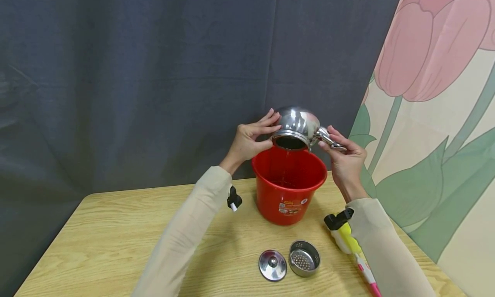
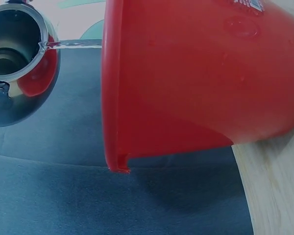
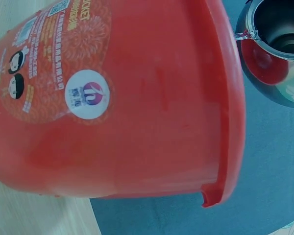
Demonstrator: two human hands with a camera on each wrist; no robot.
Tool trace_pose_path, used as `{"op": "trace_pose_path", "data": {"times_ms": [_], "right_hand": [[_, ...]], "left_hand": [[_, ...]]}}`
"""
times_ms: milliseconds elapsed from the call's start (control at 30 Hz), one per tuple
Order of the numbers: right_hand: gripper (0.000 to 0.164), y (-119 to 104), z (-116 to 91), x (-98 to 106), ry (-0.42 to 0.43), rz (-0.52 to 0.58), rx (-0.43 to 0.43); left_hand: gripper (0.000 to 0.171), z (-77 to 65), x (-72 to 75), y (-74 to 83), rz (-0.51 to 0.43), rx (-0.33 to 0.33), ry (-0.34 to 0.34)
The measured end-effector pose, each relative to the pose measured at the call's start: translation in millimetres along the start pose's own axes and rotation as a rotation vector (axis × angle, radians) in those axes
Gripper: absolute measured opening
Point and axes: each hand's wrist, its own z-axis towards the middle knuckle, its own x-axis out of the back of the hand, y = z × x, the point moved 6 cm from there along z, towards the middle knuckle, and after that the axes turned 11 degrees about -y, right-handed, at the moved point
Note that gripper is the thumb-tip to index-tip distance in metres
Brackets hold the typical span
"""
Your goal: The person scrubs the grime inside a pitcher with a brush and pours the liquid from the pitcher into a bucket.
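Observation:
A shiny metal teapot [image 1: 295,120] is tipped over the red bucket [image 1: 286,202] with its round mouth facing down. A thin stream of water [image 2: 73,44] runs from the rim into the bucket, where some liquid shows at the bottom. My left hand [image 1: 253,136] holds the pot's left side, fingers spread on its body and thumb by the rim. The right hand [image 1: 348,157] grips the metal handle [image 1: 328,138] between thumb and fingers. In the right wrist view the pot's mouth [image 3: 279,29] shows beyond the bucket's rim.
On the wooden table [image 1: 135,228], a round metal lid [image 1: 273,265] lies beside a perforated metal strainer [image 1: 304,258]. Under my right forearm is a yellow and white sponge-like piece [image 1: 346,239] with a pink and white stick [image 1: 367,273]. A dark curtain [image 1: 154,86] hangs behind.

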Motion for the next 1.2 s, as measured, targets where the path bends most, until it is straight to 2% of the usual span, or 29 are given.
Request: {"op": "trace_pose_path", "data": {"times_ms": [267, 533, 1033, 1200], "right_hand": [[0.038, -4, -2, -2, 0.008, -0.054, 0.033], [0.032, -11, -2, -8, -0.003, -0.039, 0.051], [0.032, -12, -5, -8, -0.026, -0.055, 0.042], [0.033, -10, -6, -7, -0.023, -0.074, 0.03]], "left_hand": [[0.033, -0.8, 0.2, 8.4, 0.041, -0.077, -0.017], [0.035, -2.0, 0.0, 15.7, 0.08, -0.14, -0.017], [0.034, -8.1, -1.0, 12.6, 0.075, -0.145, -0.012], [0.034, -9.0, -0.9, 10.7, 0.053, -0.116, -0.017]]}}
